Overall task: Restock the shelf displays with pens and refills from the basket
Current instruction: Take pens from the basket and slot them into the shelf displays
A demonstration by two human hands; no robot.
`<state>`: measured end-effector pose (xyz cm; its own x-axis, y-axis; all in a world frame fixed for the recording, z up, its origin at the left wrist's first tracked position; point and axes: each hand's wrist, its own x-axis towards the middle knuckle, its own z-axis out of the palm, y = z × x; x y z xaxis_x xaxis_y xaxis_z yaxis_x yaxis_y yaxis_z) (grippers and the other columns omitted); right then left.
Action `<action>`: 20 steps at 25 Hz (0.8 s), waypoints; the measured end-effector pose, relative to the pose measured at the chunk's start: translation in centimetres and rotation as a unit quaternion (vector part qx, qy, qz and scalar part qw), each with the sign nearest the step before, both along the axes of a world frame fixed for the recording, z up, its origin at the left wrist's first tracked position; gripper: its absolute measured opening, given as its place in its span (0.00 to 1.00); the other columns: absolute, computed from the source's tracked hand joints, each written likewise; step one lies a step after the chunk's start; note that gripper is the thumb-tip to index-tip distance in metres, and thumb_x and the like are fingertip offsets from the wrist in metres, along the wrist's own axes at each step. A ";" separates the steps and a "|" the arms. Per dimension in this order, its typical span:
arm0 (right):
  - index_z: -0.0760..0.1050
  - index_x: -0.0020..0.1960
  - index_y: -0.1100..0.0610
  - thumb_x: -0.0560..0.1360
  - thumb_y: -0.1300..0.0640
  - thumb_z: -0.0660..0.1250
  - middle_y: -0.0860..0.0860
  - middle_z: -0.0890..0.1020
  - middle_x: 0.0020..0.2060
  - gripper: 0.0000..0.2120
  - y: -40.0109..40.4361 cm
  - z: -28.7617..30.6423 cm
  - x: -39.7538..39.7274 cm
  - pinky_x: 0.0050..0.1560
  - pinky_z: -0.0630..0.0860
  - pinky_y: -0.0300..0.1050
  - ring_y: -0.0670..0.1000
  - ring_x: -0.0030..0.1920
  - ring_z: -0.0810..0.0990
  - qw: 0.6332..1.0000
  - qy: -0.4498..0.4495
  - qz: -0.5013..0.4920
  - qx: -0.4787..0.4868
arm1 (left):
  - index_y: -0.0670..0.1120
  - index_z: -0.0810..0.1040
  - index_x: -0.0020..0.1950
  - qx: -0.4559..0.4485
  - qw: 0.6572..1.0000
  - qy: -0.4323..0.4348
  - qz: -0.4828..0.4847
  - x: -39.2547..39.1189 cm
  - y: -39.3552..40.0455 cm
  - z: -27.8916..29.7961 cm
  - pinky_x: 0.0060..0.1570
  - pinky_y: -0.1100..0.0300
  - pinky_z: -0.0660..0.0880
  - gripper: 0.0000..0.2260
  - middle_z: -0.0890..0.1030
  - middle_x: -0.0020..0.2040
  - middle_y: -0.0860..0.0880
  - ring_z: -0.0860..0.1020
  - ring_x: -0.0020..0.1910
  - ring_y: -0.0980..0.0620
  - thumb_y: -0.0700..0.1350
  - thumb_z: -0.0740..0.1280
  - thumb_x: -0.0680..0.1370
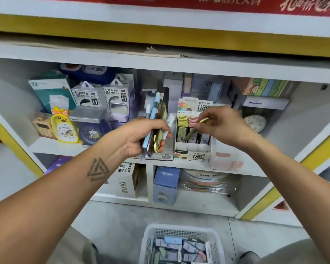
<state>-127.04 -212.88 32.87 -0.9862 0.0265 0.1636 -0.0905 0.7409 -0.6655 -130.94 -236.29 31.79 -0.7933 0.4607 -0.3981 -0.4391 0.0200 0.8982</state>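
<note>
Olive-green and capped in yellow, a single pen [195,129] is pinched between the thumb and fingertips of the right hand [220,123], its lower end angled down into the white cardboard display box [193,149] on the middle shelf [255,164]. The tip looks to be entering one of the front compartments, among the dark refill packs standing there, though motion blur hides exactly which slot it meets. The left hand [143,136] is curled tightly round a bundle of pens [153,119], blue, white and yellow ones held upright like a fan, just to the left of the display box and in front of a clear holder marked 2B [166,147].

Judging by this, the step in hand is slotting pens one at a time from the held bundle into the display. The next move calls for easing this pen down until it stands, letting go, then drawing another from the left hand's bundle. The main risk seems to be catching the pen on the refill packs or a divider.

Farther out, a yellow duck clock [64,126] and power bank boxes [101,96] stand on the shelf at left. Down on the floor, the white basket [215,244] waits between the person's knees, with packets lying in it.
</note>
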 end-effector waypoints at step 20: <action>0.74 0.52 0.54 0.76 0.64 0.69 0.47 0.79 0.46 0.08 -2.3 -1.5 -2.3 0.50 0.75 0.50 0.52 0.48 0.77 0.964 0.051 0.133 0.226 | 0.38 0.76 0.53 -0.020 0.999 -0.032 -0.013 -0.7 -0.4 0.0 0.22 0.63 0.72 0.06 0.81 0.32 0.44 0.76 0.25 0.50 0.38 0.66 0.77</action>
